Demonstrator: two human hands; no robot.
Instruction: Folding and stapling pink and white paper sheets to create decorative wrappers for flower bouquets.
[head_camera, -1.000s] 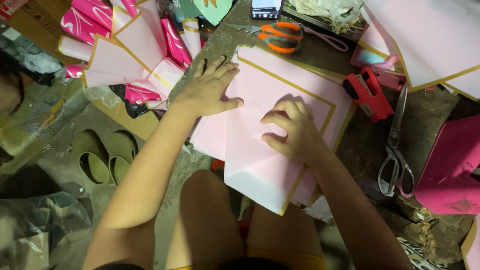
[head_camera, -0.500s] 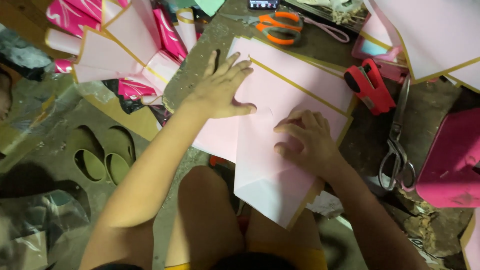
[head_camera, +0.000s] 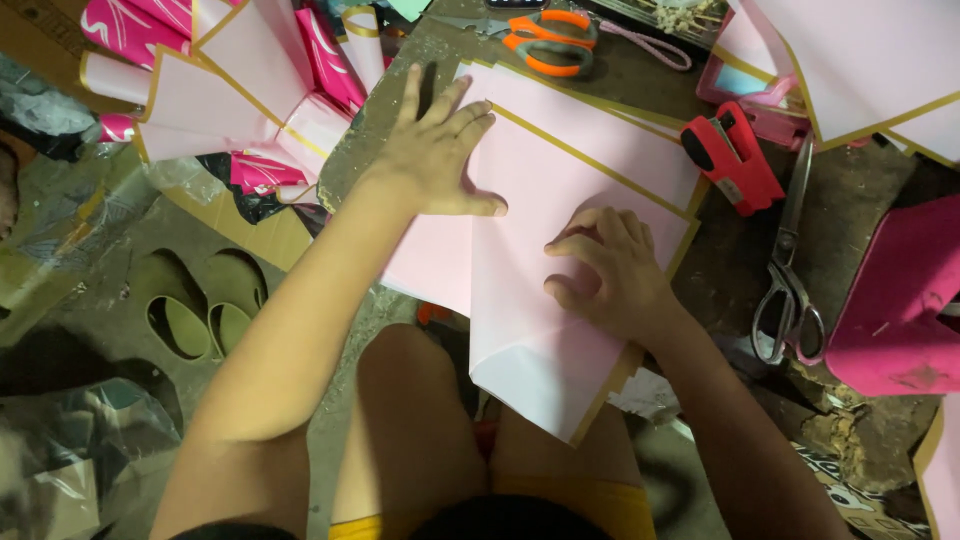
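Where the view begins, closest to the camera, two bare knees are seen, and both forearms are stretched forward from them over a pink paper sheet (head_camera: 540, 300) with gold edging. The right hand (head_camera: 605, 275) is laid on the sheet's middle, knuckles raised, its fingers (head_camera: 580, 222) curled together and pressed down onto the paper. The left hand (head_camera: 435, 150) is set flat farther up at the sheet's left edge, palm down, its fingers (head_camera: 455, 100) spread wide and the thumb pointed right. The sheet is folded over itself; its long axis is run diagonally, from a corner over the knees up toward the far right. A second pink sheet is seen beneath it. Left of the knees, one pair of green slippers (head_camera: 200, 310) is lain on the floor. To the right, one pair of metal scissors (head_camera: 788, 270) and one red tape dispenser (head_camera: 732, 155) are found. Farthest away, one pair of orange-handled scissors (head_camera: 550, 38) is placed, with folded pink wrappers (head_camera: 240, 80) at far left.
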